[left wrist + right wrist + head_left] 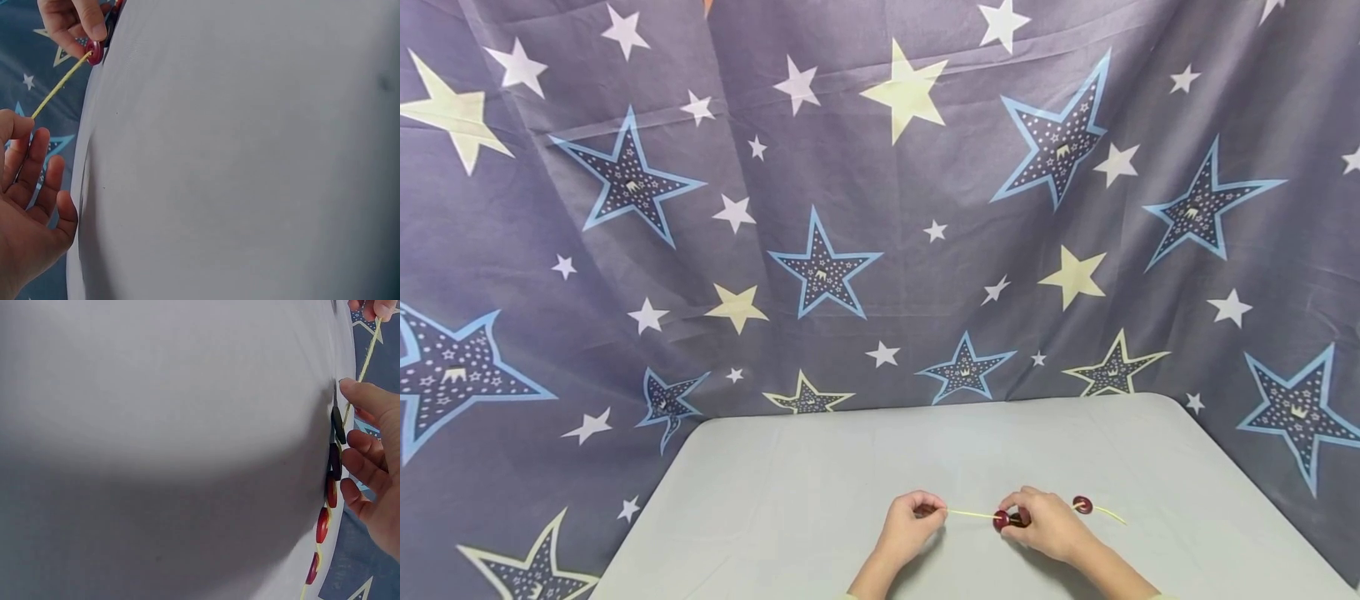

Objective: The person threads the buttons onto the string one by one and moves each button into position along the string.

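Head view: high, looking forward and slightly down across grey table (865, 467) toward star-print cloth backdrop (850, 208); both hands small at bottom edge, far from lens.

Left wrist view: close, rolled sideways, table (250, 162) fills most of frame; left hand (28, 206) at lower left, yellow cord (59, 86) running up to right hand (72, 22).

Right wrist view: close, also rolled, table (162, 450) fills left; right hand (372, 456) at right edge beside buttons (331, 487) on cord (365, 359).

Shared by all three: cord, table, backdrop.
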Demonstrator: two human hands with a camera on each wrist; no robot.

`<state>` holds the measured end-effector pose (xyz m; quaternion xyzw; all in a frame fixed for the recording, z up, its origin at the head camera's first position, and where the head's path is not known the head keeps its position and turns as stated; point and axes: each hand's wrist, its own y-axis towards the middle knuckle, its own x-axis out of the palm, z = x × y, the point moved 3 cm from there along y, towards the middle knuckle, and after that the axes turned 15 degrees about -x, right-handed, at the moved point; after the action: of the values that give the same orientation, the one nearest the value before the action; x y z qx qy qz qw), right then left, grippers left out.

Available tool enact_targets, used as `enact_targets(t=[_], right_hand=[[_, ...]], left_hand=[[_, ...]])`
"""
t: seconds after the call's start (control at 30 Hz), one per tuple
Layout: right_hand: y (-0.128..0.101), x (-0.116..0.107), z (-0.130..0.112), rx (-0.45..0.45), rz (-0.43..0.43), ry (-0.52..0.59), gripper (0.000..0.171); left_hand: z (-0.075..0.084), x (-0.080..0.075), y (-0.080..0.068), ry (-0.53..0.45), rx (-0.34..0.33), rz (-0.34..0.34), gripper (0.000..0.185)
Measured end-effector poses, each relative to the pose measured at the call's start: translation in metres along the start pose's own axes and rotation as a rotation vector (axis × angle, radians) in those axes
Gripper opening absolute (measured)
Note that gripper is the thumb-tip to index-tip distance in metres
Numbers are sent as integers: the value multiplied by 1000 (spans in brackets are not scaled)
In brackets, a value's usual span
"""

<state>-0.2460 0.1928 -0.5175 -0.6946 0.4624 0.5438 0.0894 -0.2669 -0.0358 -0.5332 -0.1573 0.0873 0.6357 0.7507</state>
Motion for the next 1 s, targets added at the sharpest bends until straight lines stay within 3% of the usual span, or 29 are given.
enact_targets(t=[0.73, 1.0], right_hand=[[-2, -4, 2, 35, -28, -13, 22], [-5, -17, 6, 66, -21, 4, 21]], left_hand=[[3, 0, -2, 21, 28, -3, 6], [2, 0, 0, 48, 22, -8, 5]])
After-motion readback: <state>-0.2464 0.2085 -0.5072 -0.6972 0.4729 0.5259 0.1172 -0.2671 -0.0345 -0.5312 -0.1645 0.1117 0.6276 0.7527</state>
